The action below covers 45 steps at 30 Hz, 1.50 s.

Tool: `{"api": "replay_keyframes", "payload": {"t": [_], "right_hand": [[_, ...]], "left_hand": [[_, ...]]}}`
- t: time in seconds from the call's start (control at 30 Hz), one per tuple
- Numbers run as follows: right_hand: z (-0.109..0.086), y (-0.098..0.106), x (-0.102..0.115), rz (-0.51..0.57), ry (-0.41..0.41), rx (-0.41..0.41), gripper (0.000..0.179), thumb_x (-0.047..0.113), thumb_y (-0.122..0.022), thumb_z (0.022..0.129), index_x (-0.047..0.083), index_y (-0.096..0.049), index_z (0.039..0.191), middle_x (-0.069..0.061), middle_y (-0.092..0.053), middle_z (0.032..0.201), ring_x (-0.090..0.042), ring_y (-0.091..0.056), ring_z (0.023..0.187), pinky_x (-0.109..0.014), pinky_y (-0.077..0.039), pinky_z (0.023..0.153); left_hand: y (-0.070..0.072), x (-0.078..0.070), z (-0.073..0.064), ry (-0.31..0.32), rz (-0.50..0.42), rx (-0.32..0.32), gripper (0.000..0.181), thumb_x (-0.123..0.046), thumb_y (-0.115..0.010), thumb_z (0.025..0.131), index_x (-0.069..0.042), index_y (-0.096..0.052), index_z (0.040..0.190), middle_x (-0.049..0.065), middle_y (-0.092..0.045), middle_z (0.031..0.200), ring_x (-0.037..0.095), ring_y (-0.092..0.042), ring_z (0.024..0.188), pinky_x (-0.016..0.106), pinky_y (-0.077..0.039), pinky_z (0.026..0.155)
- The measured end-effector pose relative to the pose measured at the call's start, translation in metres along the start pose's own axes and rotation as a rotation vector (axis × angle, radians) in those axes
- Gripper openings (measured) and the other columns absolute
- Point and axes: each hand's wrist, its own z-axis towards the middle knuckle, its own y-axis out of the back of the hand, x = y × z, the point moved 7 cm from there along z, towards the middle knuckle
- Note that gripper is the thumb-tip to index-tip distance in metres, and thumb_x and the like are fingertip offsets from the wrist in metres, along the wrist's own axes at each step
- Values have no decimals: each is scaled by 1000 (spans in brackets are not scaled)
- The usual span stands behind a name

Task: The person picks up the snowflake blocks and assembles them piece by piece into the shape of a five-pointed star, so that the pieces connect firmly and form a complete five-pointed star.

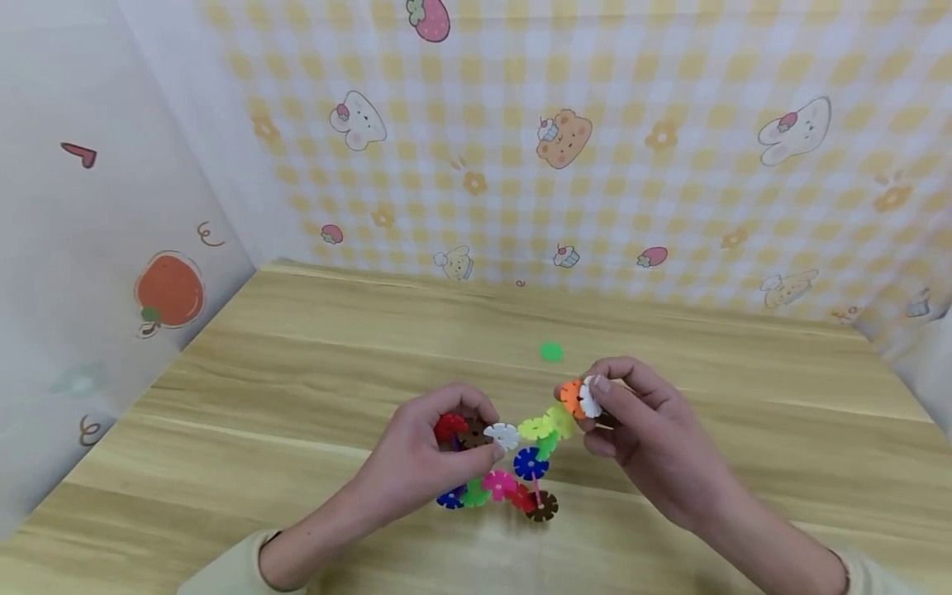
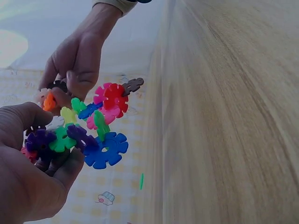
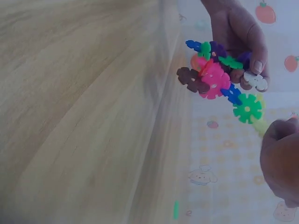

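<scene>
A chain of interlocking snowflake discs, with a pink disc [image 1: 499, 485] and a blue disc [image 1: 531, 464] in it, hangs between both hands above the table. My left hand [image 1: 412, 454] pinches one end, where a white disc [image 1: 502, 436], a brown one and a red disc [image 1: 449, 427] show; purple discs [image 2: 41, 142] sit beside its fingers in the left wrist view. At the other end, my right hand [image 1: 665, 442] pinches a second white disc [image 1: 589, 398] against an orange disc [image 1: 572, 400]. The two white discs are apart. A brown disc [image 1: 543, 506] hangs lowest.
One loose green disc [image 1: 551, 352] lies flat on the wood-grain table [image 1: 357, 330], beyond the hands. Behind the table rises a yellow checked cloth [image 1: 506, 207] with cartoon prints, and a pale printed sheet [image 1: 89, 248] stands on the left.
</scene>
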Motion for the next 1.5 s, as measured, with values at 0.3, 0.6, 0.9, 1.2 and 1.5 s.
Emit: {"api": "replay_keyframes", "payload": {"t": [0.3,0.6,0.9,1.2,1.5], "right_hand": [[-4,-4,-2,-84,53,10,33,5,-45,107,7,-66,132,-6,-67,134,-13,-61,114,-25,-50,89],[-11,-8,15,-649,326,-54,57,-7,-58,99,10,-48,153,-12,-76,110,-15,-70,90,-27,-60,73],[-13,-20,18,-837,505,25,67,-17,-56,95,4,-38,157,-10,-64,128,-11,-64,79,-26,-58,66],[-17,-21,27,-545,639,-7,47,-20,-67,87,-10,-58,132,-3,-70,109,-11,-68,90,-21,-57,74],[-13,-32,31,-769,641,116,40,-15,-75,83,8,-71,116,-4,-71,105,-7,-54,73,-21,-44,55]], "left_hand": [[4,1,-1,24,48,-43,20,-7,-77,87,-18,-67,101,3,-70,94,18,-66,74,33,-60,63],[1,1,0,-2,34,-20,19,-5,-76,87,-11,-67,103,7,-70,95,17,-70,74,33,-62,66],[4,2,-2,7,24,-32,19,-4,-76,87,-15,-65,99,4,-71,94,19,-69,73,34,-61,64],[-1,3,-1,-11,13,-6,19,-3,-75,87,-14,-64,98,5,-68,93,14,-66,70,31,-59,61],[-5,1,1,-52,66,26,21,-2,-76,86,-16,-64,96,3,-67,92,14,-64,74,31,-60,66]]}}
